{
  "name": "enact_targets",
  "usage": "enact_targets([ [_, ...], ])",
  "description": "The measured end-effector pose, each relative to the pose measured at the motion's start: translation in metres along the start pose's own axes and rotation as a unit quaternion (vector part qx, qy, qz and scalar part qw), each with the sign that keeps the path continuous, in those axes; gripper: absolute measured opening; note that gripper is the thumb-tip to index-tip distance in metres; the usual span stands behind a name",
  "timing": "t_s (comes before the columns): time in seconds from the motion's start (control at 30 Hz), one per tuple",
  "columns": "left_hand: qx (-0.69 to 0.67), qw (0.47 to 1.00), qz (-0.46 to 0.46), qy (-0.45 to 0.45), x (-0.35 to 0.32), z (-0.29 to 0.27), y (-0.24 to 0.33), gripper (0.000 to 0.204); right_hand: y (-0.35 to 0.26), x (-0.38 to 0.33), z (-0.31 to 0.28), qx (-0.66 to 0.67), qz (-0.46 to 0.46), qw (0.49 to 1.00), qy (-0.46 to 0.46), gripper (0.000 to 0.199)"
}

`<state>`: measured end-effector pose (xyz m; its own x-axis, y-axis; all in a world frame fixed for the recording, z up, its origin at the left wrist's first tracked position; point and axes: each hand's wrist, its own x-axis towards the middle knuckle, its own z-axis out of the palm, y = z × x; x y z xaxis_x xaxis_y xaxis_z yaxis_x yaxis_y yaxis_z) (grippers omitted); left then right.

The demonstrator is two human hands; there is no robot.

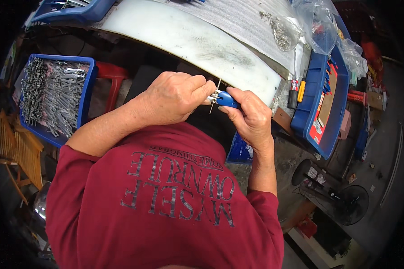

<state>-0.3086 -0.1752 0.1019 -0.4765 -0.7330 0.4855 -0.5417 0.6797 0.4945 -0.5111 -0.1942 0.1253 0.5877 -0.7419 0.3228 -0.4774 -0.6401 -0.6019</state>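
Observation:
My left hand [179,94] is closed, its fingers curled round the pale metal end of a small assembly. From the other side, my right hand [253,114] pinches the rounded blue plastic piece [227,99] of that assembly between thumb and fingers. Where the two hands meet, silvery metal parts [214,96] sit against the blue piece. A thin metal pin [219,83] sticks out crosswise there, toward the bench and toward me. Most of what lies inside my left fist is hidden. Both hands are held just off the near edge of the white work board [197,38].
At the left, a blue tray [92,85] full of metal parts stands by a red stool [114,80]. A blue bin [307,112], a red-and-black screwdriver [293,94] and a yellow-handled tool [301,91] are at the right. Small metal pieces [283,36] lie in clear plastic farther back.

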Motion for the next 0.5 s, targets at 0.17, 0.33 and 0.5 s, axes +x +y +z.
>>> enact_targets([
  [0.17,0.0,1.0,0.004,-0.002,0.0009,-0.0013,0.0004,0.028,0.0017,0.0029,-0.0062,0.021,-0.001,0.999,-0.035,0.031],
  [0.33,0.002,1.0,0.01,0.001,0.0018,-0.0011,0.0002,0.028,0.0011,0.0014,-0.0049,0.016,0.004,0.999,-0.029,0.031],
  [0.5,0.005,1.0,-0.005,0.016,0.0017,0.0002,0.0022,0.026,0.0031,0.0007,-0.0021,0.009,-0.003,1.0,-0.015,0.031],
])
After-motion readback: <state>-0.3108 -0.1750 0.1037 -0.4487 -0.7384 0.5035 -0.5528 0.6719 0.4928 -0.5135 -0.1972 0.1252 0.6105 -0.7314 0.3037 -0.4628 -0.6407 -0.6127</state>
